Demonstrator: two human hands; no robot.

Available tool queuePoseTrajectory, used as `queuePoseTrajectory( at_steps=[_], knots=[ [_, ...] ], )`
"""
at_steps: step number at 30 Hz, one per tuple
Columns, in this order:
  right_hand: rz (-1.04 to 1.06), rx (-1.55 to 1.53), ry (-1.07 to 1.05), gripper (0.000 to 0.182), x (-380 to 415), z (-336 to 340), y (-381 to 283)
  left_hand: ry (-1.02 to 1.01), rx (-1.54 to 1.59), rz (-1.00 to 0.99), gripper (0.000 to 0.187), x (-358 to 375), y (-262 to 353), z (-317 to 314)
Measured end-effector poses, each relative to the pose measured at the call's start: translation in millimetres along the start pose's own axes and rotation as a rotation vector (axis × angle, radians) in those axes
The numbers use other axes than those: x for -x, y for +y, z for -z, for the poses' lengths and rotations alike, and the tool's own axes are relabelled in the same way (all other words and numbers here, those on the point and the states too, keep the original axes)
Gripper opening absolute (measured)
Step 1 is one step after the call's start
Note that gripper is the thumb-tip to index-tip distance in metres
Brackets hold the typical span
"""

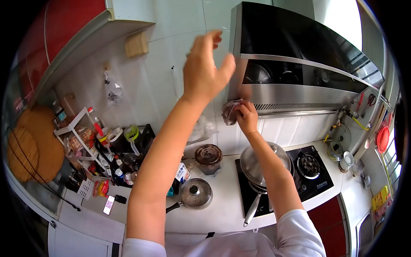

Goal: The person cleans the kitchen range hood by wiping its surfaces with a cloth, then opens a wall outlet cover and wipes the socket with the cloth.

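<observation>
My right hand (247, 116) grips a crumpled greyish-brown cloth (231, 112) at the lower left corner of the range hood (278, 96). The cloth appears to be against the hood's steel edge, though exact contact is hard to judge. Higher up and to the left, my left hand (205, 70) is raised in front of the tiled wall, thumb and fingers apart, holding nothing. Its fingertips are slightly blurred. Beneath my right forearm, a lidded steel pan (252, 165) stands on the black gas stove (319, 182), partly hidden by the arm.
A small lidded saucepan (198, 198) and a dark-lidded pot (208, 156) stand on the white counter (227, 210). To the left are a bottle rack (79, 122), round cutting boards (32, 145) and a phone (109, 205). A red strainer (383, 139) hangs at the right.
</observation>
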State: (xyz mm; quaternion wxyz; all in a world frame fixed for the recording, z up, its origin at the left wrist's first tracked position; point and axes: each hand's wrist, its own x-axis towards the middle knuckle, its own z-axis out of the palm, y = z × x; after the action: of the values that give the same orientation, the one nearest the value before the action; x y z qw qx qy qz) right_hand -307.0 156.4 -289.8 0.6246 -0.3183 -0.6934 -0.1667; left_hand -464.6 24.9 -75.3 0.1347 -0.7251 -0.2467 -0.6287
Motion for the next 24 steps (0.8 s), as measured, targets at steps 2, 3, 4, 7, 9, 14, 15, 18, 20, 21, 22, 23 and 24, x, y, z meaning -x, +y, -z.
queuePoseTrajectory(
  at_steps=[2,3,4,7,9,14,15,18,20,21,22,23,24],
  knots=[
    [-0.146,-0.069,0.115,0.018,0.2,-15.4,-15.7,-0.066,-0.072,-0.047,0.074,16.5,-32.2,-24.5],
    [-0.338,-0.171,0.196,0.017,1.3,-25.9,-19.5,-0.072,-0.125,-0.012,0.084,22.2,-37.9,-36.9],
    [-0.531,-0.275,0.28,0.016,1.6,-33.8,-20.5,-0.08,-0.18,0.021,0.094,25.9,-44.7,-48.0],
    [-0.787,-0.48,0.372,0.013,15.8,-60.2,-13.8,-0.177,-0.008,0.037,0.109,16.6,-52.5,-70.4],
    [-1.039,-0.428,0.32,0.012,38.6,-82.6,9.3,-0.087,0.103,0.062,0.107,19.8,-49.6,-84.6],
    [-1.207,-0.591,0.355,0.012,66.0,-103.2,32.5,-0.093,0.107,0.085,0.097,24.7,-68.9,-91.0],
    [-1.181,-0.724,0.398,0.012,68.1,-105.2,30.9,-0.098,0.132,0.069,0.098,24.8,-72.7,-91.7],
    [-1.165,-0.898,0.423,0.014,61.0,-108.3,16.3,-0.106,0.189,0.059,0.098,25.3,-79.9,-97.8],
    [-1.128,-1.184,0.566,0.017,55.0,-109.3,4.1,-0.025,0.202,-0.046,0.098,25.6,-86.7,-104.6],
    [-1.164,-1.116,0.534,0.019,53.6,-108.4,0.3,-0.028,0.202,-0.043,0.098,26.8,-88.3,-106.5],
    [-1.169,-1.116,0.536,0.019,52.9,-106.8,-3.3,-0.025,0.247,-0.034,0.098,28.3,-90.1,-108.6],
    [-1.147,-1.157,0.537,0.02,47.4,-100.5,-11.1,-0.022,0.294,-0.026,0.097,28.0,-90.2,-109.5],
    [-1.123,-1.197,0.536,0.021,42.6,-95.7,-16.6,-0.023,0.296,-0.026,0.097,27.5,-90.0,-110.2]
  ],
)
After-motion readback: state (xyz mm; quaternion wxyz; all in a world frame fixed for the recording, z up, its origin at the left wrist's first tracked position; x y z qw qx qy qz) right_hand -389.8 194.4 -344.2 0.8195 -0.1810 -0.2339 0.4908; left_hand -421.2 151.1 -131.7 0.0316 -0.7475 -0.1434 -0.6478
